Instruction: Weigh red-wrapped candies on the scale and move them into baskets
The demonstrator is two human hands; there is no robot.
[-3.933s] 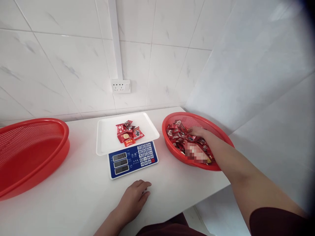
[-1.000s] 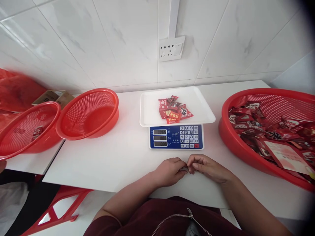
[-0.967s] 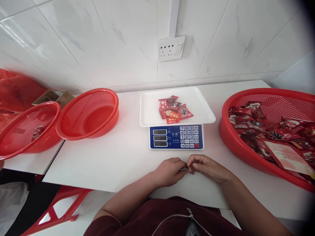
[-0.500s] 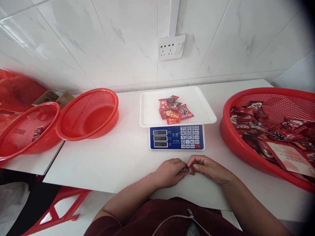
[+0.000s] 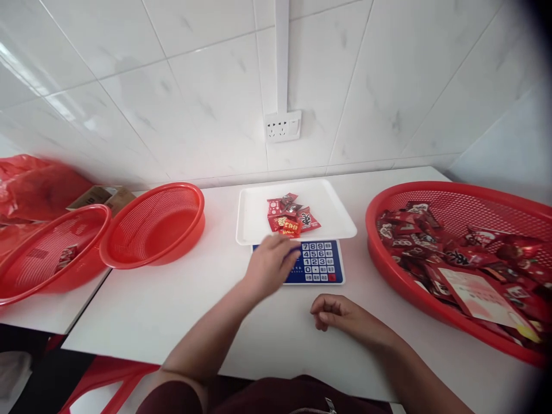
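Note:
My left hand (image 5: 271, 265) reaches over the display side of a blue and white digital scale (image 5: 317, 261). Its fingers stretch towards the front rim of the white tray (image 5: 330, 213) on top, with the thumb apart; nothing shows in its grasp. Just beyond the fingertips, several small red snack packets (image 5: 292, 218) lie heaped on the tray; whether the fingers touch one I cannot tell. In front of the scale, my right hand (image 5: 338, 313) rests on the table, fingers curled in, with nothing visible in it.
To the right, a big red basket (image 5: 375, 247) holds many wrapped packets and a pale printed card (image 5: 483, 299). Two red baskets stand at the left, an empty one (image 5: 159, 230) and one with a packet (image 5: 66, 259). A tiled wall with a socket (image 5: 282, 126) rises behind.
My left hand has parted from my right and moved forward over the scale, covering its display. The right hand stays on the table. The camera view has tilted up and shifted.

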